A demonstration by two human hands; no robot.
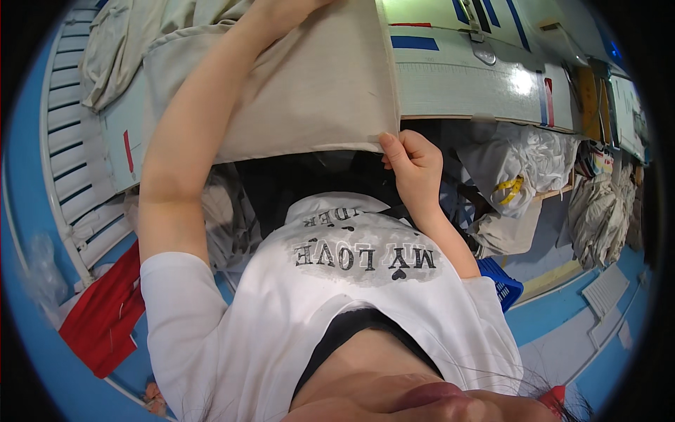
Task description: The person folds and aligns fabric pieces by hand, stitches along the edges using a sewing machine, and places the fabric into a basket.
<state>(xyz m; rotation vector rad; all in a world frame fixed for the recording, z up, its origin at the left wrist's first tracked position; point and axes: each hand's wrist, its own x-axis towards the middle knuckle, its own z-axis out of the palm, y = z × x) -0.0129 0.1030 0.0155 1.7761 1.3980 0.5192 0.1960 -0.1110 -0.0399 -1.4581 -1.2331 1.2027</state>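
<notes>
A beige cloth panel (pixel 309 105) with straight, finished-looking edges lies over the work table and hangs to its near edge. My right hand (pixel 415 162) pinches the panel's near right corner between thumb and curled fingers. Stretched far forward, my left arm crosses the cloth. My left hand (pixel 292 10) is over the panel's far part at the top of the picture, where its fingers are cut off from sight.
Right of the cloth, the pale table (pixel 464 88) carries blue tape strips, a ruler scale and a metal plate (pixel 483 50). Below it hang a white cloth bundle (pixel 527 158) with a yellow tape measure (pixel 510 188). More beige cloth (pixel 119 53) is heaped far left; a blue basket (pixel 500 285) stands low right.
</notes>
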